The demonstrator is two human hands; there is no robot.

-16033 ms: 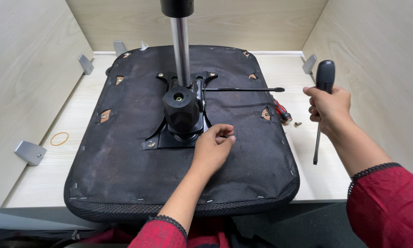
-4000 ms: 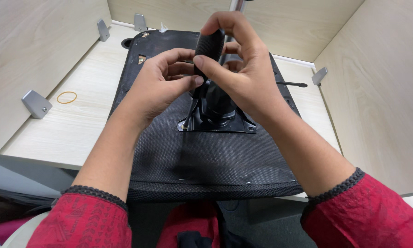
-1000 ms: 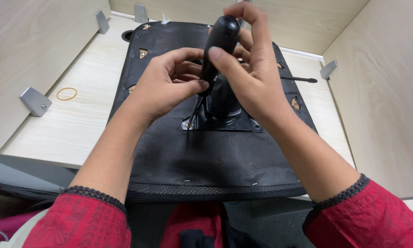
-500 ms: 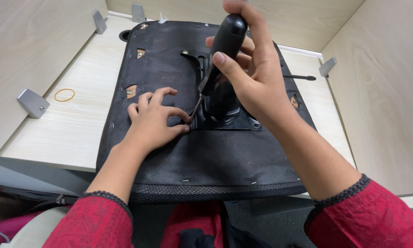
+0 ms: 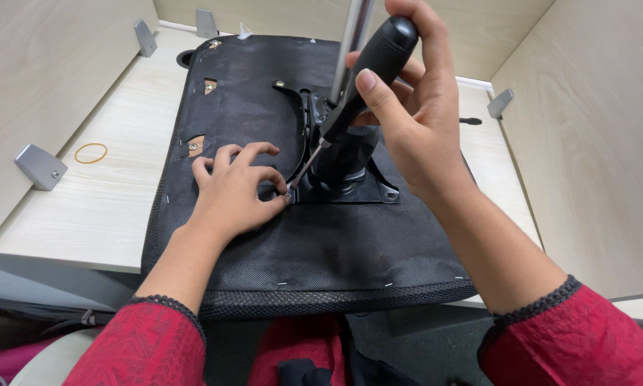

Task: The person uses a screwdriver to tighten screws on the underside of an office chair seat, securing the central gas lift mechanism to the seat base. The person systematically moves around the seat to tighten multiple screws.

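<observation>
Above the plate, right hand (image 5: 414, 121) tilts screwdriver (image 5: 368, 71).

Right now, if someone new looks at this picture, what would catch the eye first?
The right hand stands out most, gripping a black-handled screwdriver in the upper middle, its shaft slanting down to the near left corner of the metal plate. The left hand rests beside that tip, fingers pinched there, on the upturned black seat. A shiny metal column rises behind the handle.
</observation>
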